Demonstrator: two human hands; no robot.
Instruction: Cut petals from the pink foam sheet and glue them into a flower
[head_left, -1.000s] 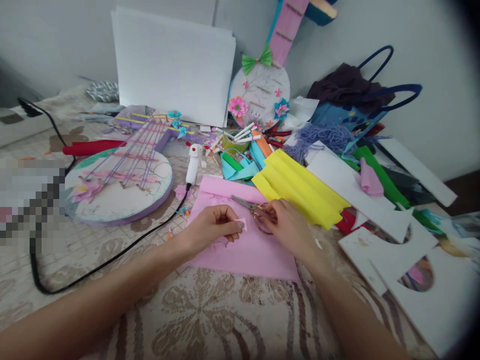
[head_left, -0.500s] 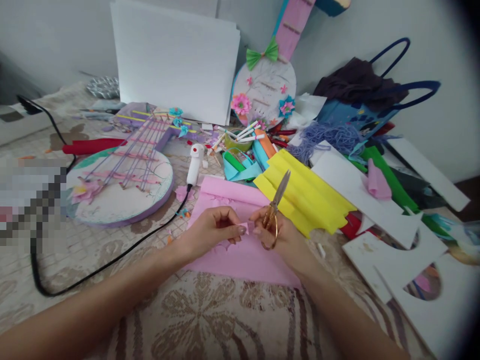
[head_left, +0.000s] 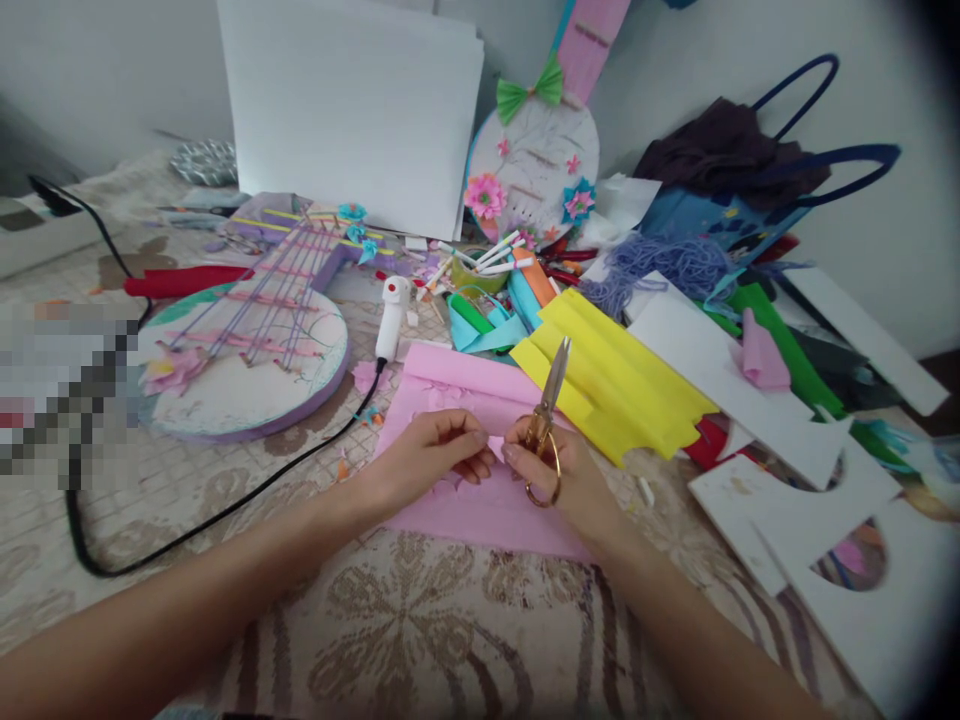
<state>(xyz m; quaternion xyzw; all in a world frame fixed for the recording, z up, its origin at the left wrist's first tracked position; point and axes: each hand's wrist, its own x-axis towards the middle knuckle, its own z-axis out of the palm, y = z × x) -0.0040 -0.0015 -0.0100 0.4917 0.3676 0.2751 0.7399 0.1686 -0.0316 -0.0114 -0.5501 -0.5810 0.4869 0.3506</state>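
Note:
My right hand (head_left: 559, 465) has the gold-handled scissors (head_left: 553, 380) hooked on it, blades pointing up and away. Its thumb and forefinger also pinch a small piece of pink paper (head_left: 496, 446). Facing it, my left hand (head_left: 442, 450) is curled, thumb and fingers at the left edge of that same piece; the exact contact is partly hidden. Beneath both hands lies a sheet of pink crepe paper (head_left: 480, 525), its far edge rolled up, with cut pink pieces (head_left: 439, 393) on it.
A white glue gun (head_left: 391, 320) stands beyond the sheet, its black cord (head_left: 247, 505) curving left. A decorated toy string instrument (head_left: 255, 390) lies left; another (head_left: 536, 165) leans on the wall. Yellow crepe paper (head_left: 622, 375) and white board offcuts (head_left: 817, 520) lie to the right.
The small pink piece has shifted toward my right hand, and my left fingers have curled and turned slightly. The scissors stay in my right hand. The view has shifted a little.

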